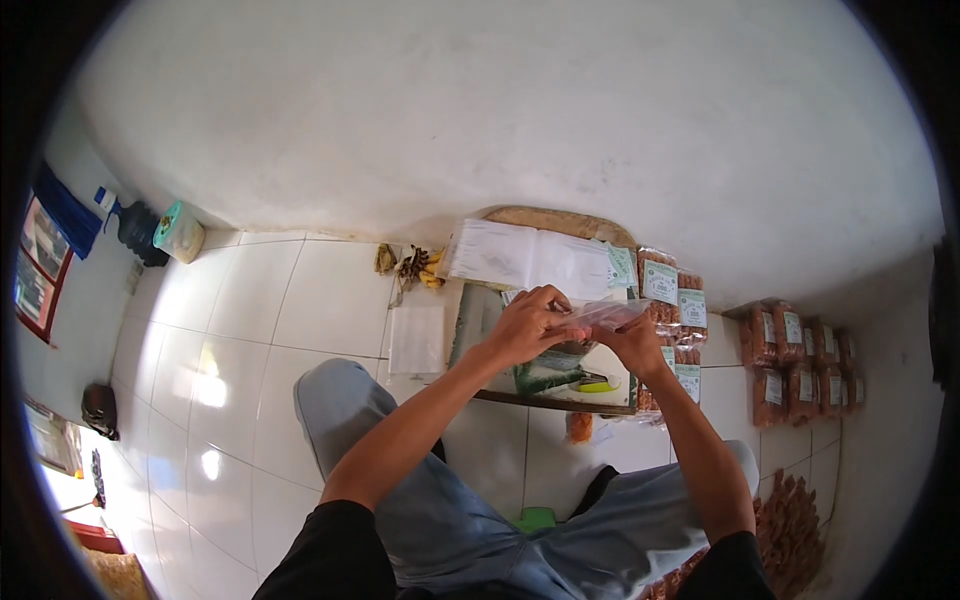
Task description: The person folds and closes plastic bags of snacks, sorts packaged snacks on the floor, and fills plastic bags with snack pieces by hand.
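Observation:
A clear plastic bag [604, 313] is stretched between my two hands above the low table [478, 325]. My left hand [532, 325] pinches one end, its fingers bent and pressed together. The other end is in my right hand [632, 338], whose fingers are curled around the plastic. Behind them, stacks of flat clear bags [490, 252] and pale green printed labels [622, 265] lie on the table. Below my hands, a yellow-green handled tool [597, 384] rests near a dark green item [540, 378]; its exact kind is unclear.
Labelled packs of brown food [660, 283] stand at the table's right, with more packs [803, 340] by the wall. Bananas [432, 272] and a clear packet [417, 340] lie at the left. An orange item [579, 427] sits in front. Loose brown pieces [788, 525] fill the lower right.

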The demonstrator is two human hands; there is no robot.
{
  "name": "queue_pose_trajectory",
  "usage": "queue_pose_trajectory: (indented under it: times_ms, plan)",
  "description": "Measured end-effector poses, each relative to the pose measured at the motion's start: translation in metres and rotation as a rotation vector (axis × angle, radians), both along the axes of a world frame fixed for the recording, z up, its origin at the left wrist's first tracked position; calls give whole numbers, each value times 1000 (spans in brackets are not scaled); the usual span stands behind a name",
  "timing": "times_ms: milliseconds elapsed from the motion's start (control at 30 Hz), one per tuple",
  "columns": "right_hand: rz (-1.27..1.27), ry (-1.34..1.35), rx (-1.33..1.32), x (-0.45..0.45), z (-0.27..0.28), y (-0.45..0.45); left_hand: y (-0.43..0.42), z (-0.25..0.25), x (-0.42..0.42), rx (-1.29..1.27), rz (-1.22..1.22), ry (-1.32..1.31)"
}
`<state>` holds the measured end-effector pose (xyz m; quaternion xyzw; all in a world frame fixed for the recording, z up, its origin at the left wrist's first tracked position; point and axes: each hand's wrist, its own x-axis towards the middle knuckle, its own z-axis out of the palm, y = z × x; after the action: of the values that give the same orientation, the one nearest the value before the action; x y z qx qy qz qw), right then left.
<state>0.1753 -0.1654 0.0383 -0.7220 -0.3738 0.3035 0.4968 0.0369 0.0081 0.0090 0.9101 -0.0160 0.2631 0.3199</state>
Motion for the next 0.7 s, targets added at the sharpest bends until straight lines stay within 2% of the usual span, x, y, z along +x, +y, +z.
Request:
queue_pose_trajectory:
  times_ms: [100,167,300,367,400,467,600,667,700]
  plan:
    - [-22,34,123,-4,-3,0,1,2,-4,-53,-44,30]
    - [-39,-20,135,-4,-3,-1,0,6,-13,-384,-6,-1]
    - [-35,76,250,-2,-13,1,6,4,-26,-471,37,-116]
    - [-53,1,105,-5,-6,1,10,9,-29,-530,37,146]
    - [-56,2,108,-4,-6,2,11,10,-28,-527,35,147]
    - [-27,11,116,-3,-4,1,10,12,-27,-693,0,127]
    - [26,1,84,1,-7,0,16,-3,-24,-739,-33,177]
    - [35,-41,108,2,-10,0,17,-10,-20,-918,-87,129]
    - [32,-42,108,2,-10,0,18,-9,-19,-917,-90,130]
